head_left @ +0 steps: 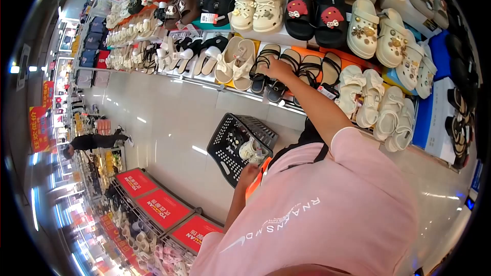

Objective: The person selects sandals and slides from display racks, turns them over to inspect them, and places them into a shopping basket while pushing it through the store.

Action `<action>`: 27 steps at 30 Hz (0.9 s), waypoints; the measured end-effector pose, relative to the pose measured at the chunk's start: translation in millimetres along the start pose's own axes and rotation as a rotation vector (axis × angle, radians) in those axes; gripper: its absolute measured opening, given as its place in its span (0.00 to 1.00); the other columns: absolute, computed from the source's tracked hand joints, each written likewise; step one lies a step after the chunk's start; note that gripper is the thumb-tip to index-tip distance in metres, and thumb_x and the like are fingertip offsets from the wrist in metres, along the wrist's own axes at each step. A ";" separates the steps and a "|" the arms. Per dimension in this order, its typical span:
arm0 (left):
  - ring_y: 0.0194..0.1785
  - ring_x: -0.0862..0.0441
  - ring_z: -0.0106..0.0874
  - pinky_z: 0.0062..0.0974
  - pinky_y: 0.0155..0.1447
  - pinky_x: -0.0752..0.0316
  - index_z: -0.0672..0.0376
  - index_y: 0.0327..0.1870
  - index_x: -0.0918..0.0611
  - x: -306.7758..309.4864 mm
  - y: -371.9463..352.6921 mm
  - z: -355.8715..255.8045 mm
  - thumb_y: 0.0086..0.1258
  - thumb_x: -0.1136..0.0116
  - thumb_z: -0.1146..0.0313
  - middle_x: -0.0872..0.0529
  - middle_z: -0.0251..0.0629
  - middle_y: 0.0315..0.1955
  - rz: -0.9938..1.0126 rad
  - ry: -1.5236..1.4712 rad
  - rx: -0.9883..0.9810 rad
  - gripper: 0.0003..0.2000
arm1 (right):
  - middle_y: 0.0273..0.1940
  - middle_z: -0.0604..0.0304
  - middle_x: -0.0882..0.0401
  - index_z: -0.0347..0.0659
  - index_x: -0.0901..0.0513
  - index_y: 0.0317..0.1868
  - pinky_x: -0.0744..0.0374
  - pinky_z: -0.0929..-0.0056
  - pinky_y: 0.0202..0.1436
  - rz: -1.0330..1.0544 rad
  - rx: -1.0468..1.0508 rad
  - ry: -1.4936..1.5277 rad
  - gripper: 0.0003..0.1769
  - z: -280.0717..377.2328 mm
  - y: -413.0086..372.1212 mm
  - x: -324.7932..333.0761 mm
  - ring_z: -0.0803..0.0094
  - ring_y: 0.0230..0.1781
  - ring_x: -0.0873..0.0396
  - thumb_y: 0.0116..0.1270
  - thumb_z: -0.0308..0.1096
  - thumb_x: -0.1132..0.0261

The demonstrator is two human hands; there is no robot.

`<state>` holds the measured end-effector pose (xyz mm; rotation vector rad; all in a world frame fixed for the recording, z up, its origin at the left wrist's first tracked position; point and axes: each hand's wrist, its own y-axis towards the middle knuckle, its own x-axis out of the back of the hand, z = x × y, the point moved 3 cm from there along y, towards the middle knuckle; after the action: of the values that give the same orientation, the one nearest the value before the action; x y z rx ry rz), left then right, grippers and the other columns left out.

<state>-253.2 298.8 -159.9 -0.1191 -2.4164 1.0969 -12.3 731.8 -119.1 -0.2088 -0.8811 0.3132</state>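
Observation:
My right hand [276, 69] reaches to the shelf, its fingers closed on the thin straps of a black strappy sandal [259, 79] with a beige insole. Matching sandals [290, 61] lie just to the right of it. Cream bow slides [235, 61] stand on its left. Lower down, my left hand [249, 175] is closed at the rim of a black perforated shopping basket [220, 143]; the exact grip is partly hidden. White shoes [249, 149] and dark items lie in the basket. An orange strip [255, 184] shows beside my left hand.
Behind the sandals are cream clogs [268, 7] and black slides with red patches [330, 18]. White bow sandals [353, 92] stand to the right. Red signs [163, 209] top another shoe rack at lower left. A person in dark clothes [94, 141] is farther off on the tiled floor [163, 107].

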 end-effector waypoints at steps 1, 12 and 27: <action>0.37 0.15 0.35 0.33 0.44 0.22 0.62 0.45 0.19 -2.0 23.2 -4.0 0.68 0.37 0.58 0.13 0.42 0.34 -0.056 -0.004 -0.220 0.16 | 0.42 0.44 0.15 0.41 0.32 0.67 0.20 0.51 0.48 0.012 0.004 0.021 0.39 -0.6 4.5 -3.9 0.49 0.47 0.17 0.66 0.60 0.41; 0.30 0.24 0.17 0.18 0.34 0.29 0.62 0.44 0.21 -3.1 78.6 -174.5 0.76 0.43 0.65 0.20 0.28 0.27 -0.461 -0.419 -0.453 0.09 | 0.34 0.43 0.16 0.36 0.19 0.37 0.21 0.49 0.41 -0.117 0.115 0.110 0.19 10.1 1.5 -0.7 0.44 0.37 0.18 0.68 0.46 0.39; 0.70 0.29 0.47 0.52 0.72 0.35 0.59 0.73 0.35 37.6 85.8 -242.5 0.74 0.68 0.33 0.25 0.49 0.66 0.368 -1.500 -0.152 0.40 | 0.19 0.68 0.30 0.35 0.22 0.28 0.36 0.78 0.24 0.099 0.541 0.526 0.11 107.2 -154.7 128.3 0.82 0.20 0.35 0.61 0.32 0.31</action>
<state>-184.9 533.4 -71.3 0.3718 -3.9126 1.4197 8.4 637.8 87.5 0.1663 -0.2461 0.5469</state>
